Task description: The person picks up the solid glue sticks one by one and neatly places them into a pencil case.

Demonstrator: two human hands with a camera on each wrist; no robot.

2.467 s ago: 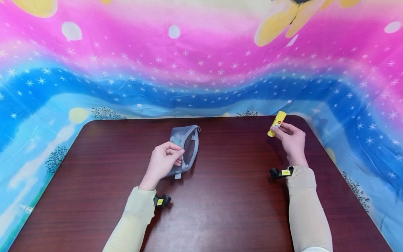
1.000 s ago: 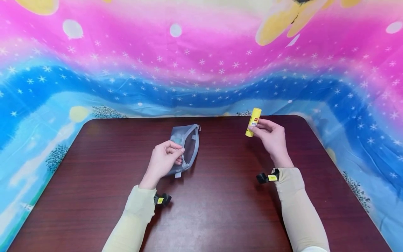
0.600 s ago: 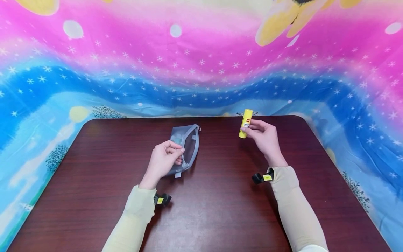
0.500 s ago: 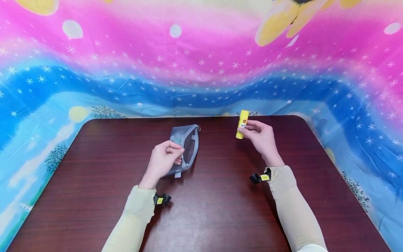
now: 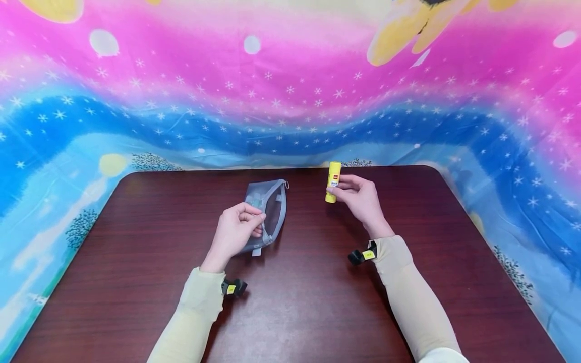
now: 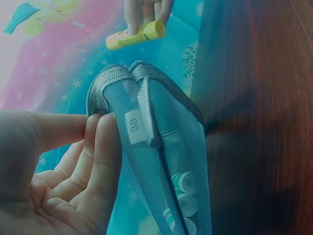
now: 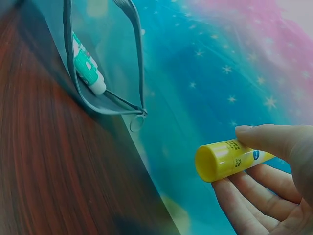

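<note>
A grey mesh zipper pouch (image 5: 277,212) stands on the table with its mouth spread, facing right. My left hand (image 5: 236,229) pinches the near edge of that mouth between thumb and fingers. Through the mesh, white-and-green tubes (image 6: 183,200) show in the left wrist view; one white-and-green tube (image 7: 88,68) is seen inside the mouth in the right wrist view. My right hand (image 5: 363,199) holds a yellow glue stick (image 5: 333,181) roughly upright between thumb and fingertips, in the air to the right of the pouch and apart from it.
The dark red wooden table (image 5: 290,302) has rounded far corners. A pink and blue patterned cloth (image 5: 290,101) hangs behind it and along both sides. A ring zipper pull (image 7: 137,122) hangs at the pouch's far end.
The right hand has carried the glue stick leftward toward the pouch, and the stick has turned from slanted to nearly upright. The left hand and pouch have stayed in place.
</note>
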